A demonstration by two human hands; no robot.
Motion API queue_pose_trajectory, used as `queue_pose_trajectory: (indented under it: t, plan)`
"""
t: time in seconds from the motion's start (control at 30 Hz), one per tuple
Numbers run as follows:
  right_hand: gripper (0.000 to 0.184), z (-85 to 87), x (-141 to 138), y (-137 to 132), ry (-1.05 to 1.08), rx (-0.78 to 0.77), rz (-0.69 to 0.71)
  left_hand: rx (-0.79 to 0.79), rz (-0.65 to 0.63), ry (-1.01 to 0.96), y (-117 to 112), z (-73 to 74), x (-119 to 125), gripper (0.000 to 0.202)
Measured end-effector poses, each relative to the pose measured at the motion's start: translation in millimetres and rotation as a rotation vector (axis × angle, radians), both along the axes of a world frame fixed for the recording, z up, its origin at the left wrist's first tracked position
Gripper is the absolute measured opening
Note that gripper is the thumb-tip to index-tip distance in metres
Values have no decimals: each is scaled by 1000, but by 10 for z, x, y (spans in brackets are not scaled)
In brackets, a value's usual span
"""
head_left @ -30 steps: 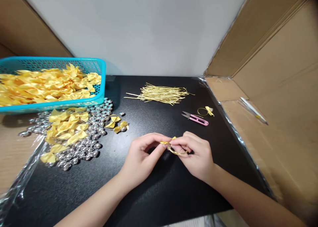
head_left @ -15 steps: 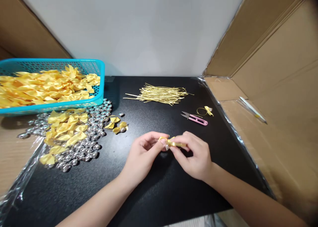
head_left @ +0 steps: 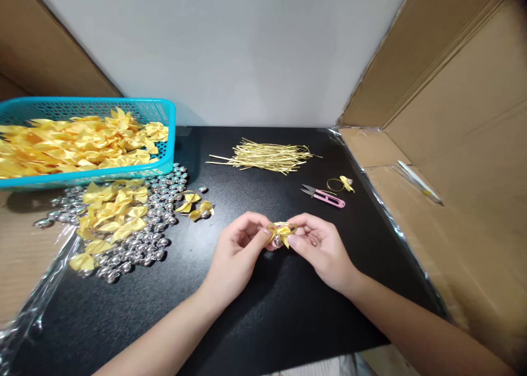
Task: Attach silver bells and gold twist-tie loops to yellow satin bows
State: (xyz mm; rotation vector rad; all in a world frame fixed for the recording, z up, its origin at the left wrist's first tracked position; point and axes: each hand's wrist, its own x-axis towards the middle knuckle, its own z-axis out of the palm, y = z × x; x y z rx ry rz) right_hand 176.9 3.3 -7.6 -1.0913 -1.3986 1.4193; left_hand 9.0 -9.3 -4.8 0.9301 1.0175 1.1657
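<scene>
Over the middle of the black table, my left hand (head_left: 241, 250) and my right hand (head_left: 323, 250) pinch a yellow ribbon bow (head_left: 284, 233) from its two sides. A small silver bell-like bead (head_left: 277, 240) sits at the bow's front, and a gold tie strip loops along its top between my fingers. Thumbs and index fingers of both hands are closed on the bow; the other fingers curl partly out of sight. Right of my hands lie pink thread snips (head_left: 327, 196) and a yellow bow with a gold loop (head_left: 346, 183).
A turquoise basket (head_left: 171, 140) of yellow bows stands at the left. Before it are silver beads (head_left: 144, 252) and loose bows (head_left: 115, 211). Gold strips (head_left: 269, 156) are heaped at the back. A white pen-like tool (head_left: 419, 182) lies on cardboard at the right.
My right fingers have moved from the gold strip's end to the bow's right side. The bow now faces up more openly, with the strip looped above it.
</scene>
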Motion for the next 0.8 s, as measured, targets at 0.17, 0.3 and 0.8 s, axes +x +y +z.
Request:
queue_pose_trajectory:
  t: [0.17,0.3,0.8]
  plan:
    - [11,-7,10,4,85,-36,-13,-9,-12,48,-3,37,7,5]
    - [11,10,-9,13,117,-42,-34,31,-7,69,-15,71,11,7]
    - [14,-2,-15,22,-65,63,-110,210,48,247,-23,-5,11,5]
